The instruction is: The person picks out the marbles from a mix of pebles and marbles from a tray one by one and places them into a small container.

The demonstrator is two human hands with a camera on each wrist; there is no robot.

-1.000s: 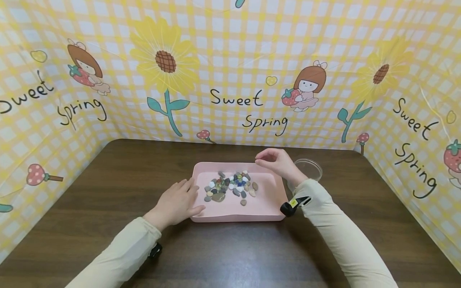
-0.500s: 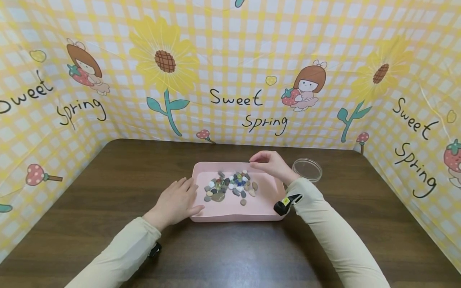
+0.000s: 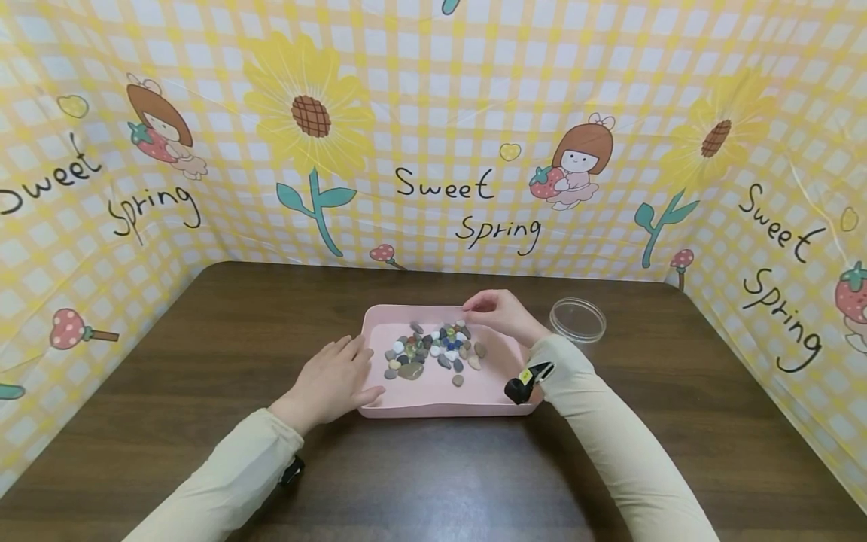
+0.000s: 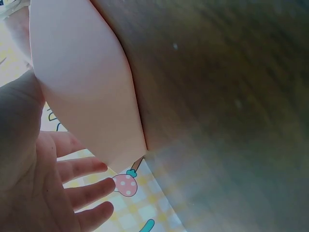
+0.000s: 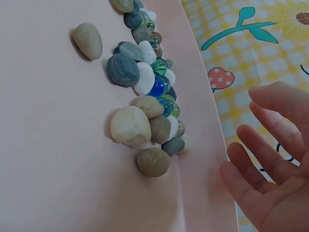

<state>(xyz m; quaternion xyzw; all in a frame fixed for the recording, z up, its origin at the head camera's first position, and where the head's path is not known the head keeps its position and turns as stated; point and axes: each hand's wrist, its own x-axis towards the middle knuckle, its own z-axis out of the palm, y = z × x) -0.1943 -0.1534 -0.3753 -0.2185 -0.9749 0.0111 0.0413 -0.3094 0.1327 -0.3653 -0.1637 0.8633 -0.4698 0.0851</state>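
A pink tray (image 3: 497, 384) holds a loose pile of pebbles (image 3: 410, 371) and glass marbles (image 5: 158, 87). My left hand (image 3: 332, 382) rests against the tray's left side, fingers spread along the rim and thumb at the front corner. In the left wrist view that hand (image 4: 58, 188) has its fingers extended beside the pink wall. Over the tray's back right part hovers my right hand (image 3: 504, 314), its fingers loosely bent above the pile's far edge. The right wrist view shows this hand (image 5: 275, 154) with fingers apart and nothing between them.
A round clear dish (image 3: 578, 320) stands on the brown wooden table (image 3: 433, 474), just right of the tray. Yellow checked cloth (image 3: 433, 98) with printed flowers walls off the back and both sides.
My right hand has moved left and a little toward me, from beside the dish to over the tray, uncovering the dish. The left hand and the stones have stayed put.
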